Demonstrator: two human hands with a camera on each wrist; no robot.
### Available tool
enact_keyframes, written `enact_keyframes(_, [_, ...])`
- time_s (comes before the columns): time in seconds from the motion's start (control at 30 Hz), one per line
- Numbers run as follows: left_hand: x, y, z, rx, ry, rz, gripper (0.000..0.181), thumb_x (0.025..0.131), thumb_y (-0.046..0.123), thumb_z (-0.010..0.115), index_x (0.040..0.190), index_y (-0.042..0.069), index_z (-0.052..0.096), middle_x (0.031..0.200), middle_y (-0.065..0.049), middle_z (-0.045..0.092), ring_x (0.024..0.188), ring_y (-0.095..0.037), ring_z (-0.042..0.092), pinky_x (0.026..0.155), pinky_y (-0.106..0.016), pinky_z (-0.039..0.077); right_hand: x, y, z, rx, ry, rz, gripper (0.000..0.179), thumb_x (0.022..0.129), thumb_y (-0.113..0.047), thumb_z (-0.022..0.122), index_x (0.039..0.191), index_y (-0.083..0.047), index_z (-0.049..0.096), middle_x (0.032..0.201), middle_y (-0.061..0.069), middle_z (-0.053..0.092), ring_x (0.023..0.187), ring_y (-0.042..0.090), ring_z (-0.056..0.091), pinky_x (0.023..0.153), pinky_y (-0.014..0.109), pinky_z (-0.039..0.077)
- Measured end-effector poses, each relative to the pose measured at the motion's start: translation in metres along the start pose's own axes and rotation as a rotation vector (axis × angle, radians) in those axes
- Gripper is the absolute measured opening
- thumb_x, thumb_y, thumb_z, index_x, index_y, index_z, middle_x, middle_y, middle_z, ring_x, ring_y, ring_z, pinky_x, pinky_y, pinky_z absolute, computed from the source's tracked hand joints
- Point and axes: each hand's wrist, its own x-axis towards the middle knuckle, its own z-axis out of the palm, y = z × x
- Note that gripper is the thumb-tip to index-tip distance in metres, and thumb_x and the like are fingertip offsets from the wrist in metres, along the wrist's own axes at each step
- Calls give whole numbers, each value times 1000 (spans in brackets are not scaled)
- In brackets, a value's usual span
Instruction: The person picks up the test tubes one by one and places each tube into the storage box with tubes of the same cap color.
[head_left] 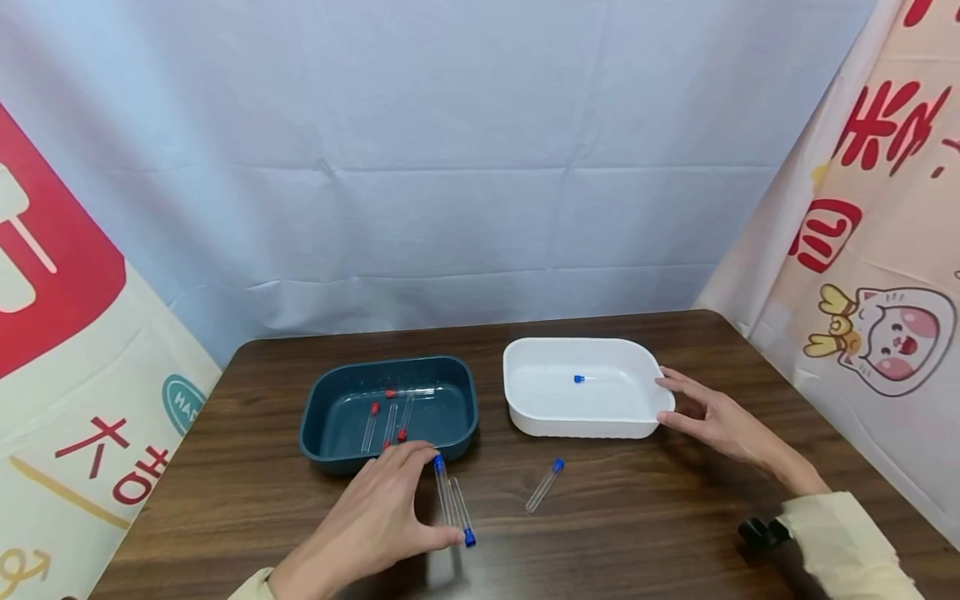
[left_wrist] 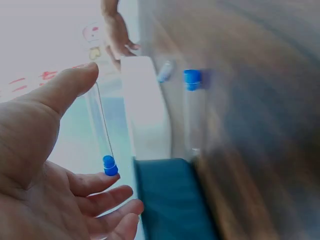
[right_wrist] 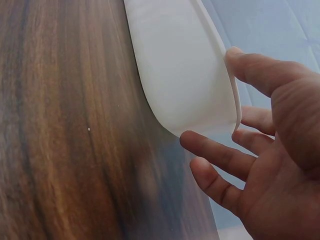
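My left hand (head_left: pixel 378 512) pinches a clear test tube (head_left: pixel 442 490) with a blue cap lengthwise between thumb and finger, in front of the dark teal tray (head_left: pixel 309 417). In the left wrist view, the held tube's blue cap (left_wrist: pixel 110 165) meets a fingertip and its other end is at the thumb. A second blue-capped tube (head_left: pixel 462 510) lies on the table just beyond it. My right hand (head_left: pixel 716 421) touches the right end of the white tray (head_left: pixel 585 427) with spread, loosely bent fingers. One blue-capped tube (head_left: pixel 580 379) lies inside that tray.
Several red-capped tubes (head_left: pixel 370 429) lie in the teal tray. Another blue-capped tube (head_left: pixel 544 486) lies on the wooden table (head_left: pixel 615 525) in front of the white tray. A black object (head_left: pixel 761 532) is by the right sleeve. White cloth (head_left: pixel 450 167) hangs behind the table.
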Motion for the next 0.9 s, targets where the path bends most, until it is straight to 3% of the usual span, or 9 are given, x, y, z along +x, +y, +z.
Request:
enact_keyframes(0.23, [20, 15, -14, -36, 18, 51, 102, 60, 88, 48, 131, 15, 52, 132, 1, 48, 120, -20, 45, 98, -50, 36, 2, 1, -4, 16, -13, -7, 66, 85, -36, 68, 140, -10, 43, 150, 11, 27, 130, 40, 30, 92, 64, 32])
enact_keyframes(0.63, [57, 27, -20, -103, 9, 49, 103, 61, 86, 50, 136, 17, 46, 139, -1, 42, 127, -21, 38, 100, -48, 35, 8, 1, -11, 15, -59, -34, 64, 85, -35, 68, 139, -10, 44, 152, 5, 22, 130, 33, 31, 91, 57, 36])
enact_keyframes(0.9, [80, 35, -23, -108, 46, 42, 104, 62, 84, 54, 138, 14, 44, 142, -4, 38, 129, -22, 36, 101, -58, 28, 11, 3, -11, 25, -81, -11, 69, 85, -37, 68, 142, -10, 39, 152, 4, 20, 130, 32, 30, 91, 57, 37])
